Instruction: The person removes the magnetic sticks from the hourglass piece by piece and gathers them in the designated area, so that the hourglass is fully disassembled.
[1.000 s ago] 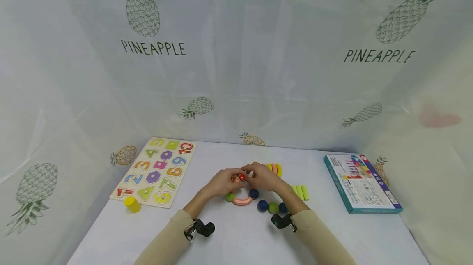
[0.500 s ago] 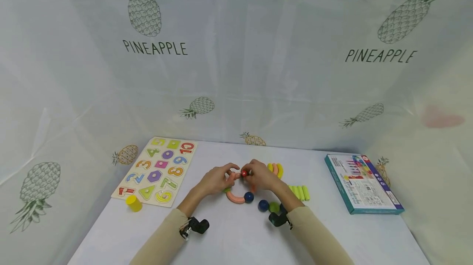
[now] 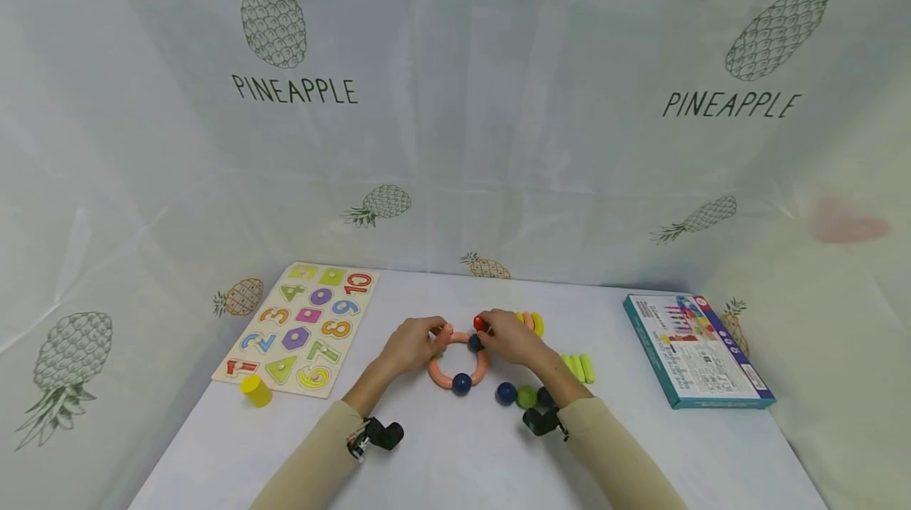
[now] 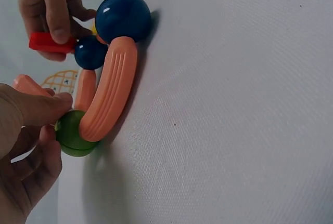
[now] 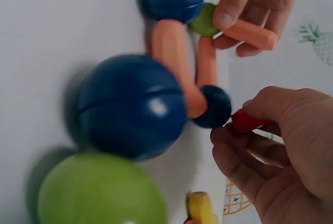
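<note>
A ring of curved pink rods (image 3: 440, 374) lies on the white table, joined by balls. One blue ball (image 3: 461, 383) sits at its near side, another blue ball (image 3: 475, 343) at its far right. A green ball (image 4: 73, 135) is at its left, partly covered by fingers. My left hand (image 3: 415, 345) pinches a straight pink rod (image 5: 252, 34) that stands up from the green ball. My right hand (image 3: 508, 336) pinches a short red rod (image 4: 49, 42) standing at the far-right blue ball; fingers partly hide where they meet.
Right of the ring lie a loose blue ball (image 3: 506, 394), a green ball (image 3: 527, 397) and another blue ball (image 3: 545, 398). Behind them are green rods (image 3: 580, 368) and yellow rods (image 3: 538, 325). A number board (image 3: 299, 332), yellow cylinder (image 3: 255, 391) and box (image 3: 697, 352) flank the area.
My hands, close together around the red rod a second ago, have moved apart. The ring has turned, bringing one blue ball from the right to the near side. The red rod has shifted right.
</note>
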`<state>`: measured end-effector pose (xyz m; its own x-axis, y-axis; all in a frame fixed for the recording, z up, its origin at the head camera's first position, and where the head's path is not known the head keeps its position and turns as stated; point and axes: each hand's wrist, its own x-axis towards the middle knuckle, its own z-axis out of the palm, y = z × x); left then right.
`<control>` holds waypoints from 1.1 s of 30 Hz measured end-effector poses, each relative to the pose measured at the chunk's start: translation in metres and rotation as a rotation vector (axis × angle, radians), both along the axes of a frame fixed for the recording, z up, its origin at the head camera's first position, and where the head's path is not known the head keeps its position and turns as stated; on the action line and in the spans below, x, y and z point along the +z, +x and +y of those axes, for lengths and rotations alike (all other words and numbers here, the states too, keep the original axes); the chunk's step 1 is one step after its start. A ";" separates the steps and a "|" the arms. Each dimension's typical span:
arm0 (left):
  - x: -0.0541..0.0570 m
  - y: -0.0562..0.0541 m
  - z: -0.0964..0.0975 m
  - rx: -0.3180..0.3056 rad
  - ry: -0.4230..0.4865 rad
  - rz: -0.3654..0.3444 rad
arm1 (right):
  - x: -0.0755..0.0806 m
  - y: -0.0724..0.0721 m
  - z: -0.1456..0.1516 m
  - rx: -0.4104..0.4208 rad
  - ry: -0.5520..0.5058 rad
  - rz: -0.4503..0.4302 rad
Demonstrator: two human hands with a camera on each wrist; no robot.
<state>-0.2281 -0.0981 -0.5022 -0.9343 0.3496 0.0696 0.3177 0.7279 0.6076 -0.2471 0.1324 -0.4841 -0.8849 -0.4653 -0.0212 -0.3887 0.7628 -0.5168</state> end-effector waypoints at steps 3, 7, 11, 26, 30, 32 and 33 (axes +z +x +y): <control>0.000 0.000 0.001 0.000 0.012 -0.005 | -0.002 0.000 0.003 -0.029 0.020 0.002; -0.001 -0.001 0.002 0.001 0.020 -0.015 | -0.006 0.000 0.007 -0.059 0.010 -0.029; -0.003 -0.003 0.002 -0.001 0.018 0.000 | -0.003 -0.001 0.014 -0.101 -0.034 -0.068; -0.003 -0.003 0.003 -0.018 -0.005 0.031 | 0.029 0.017 0.098 -0.233 -0.268 -0.094; -0.003 -0.003 0.004 -0.012 0.010 0.020 | 0.032 0.022 0.130 -0.251 -0.280 -0.109; -0.004 -0.004 0.004 -0.004 0.018 0.006 | 0.030 0.024 0.147 -0.265 -0.275 -0.141; -0.004 -0.004 0.003 -0.006 0.021 0.006 | 0.028 0.024 0.155 -0.269 -0.270 -0.164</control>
<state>-0.2321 -0.0948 -0.5062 -0.9317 0.3537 0.0823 0.3256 0.7131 0.6209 -0.2229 0.2873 -0.4559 -0.9707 -0.2265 -0.0805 -0.0904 0.6544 -0.7507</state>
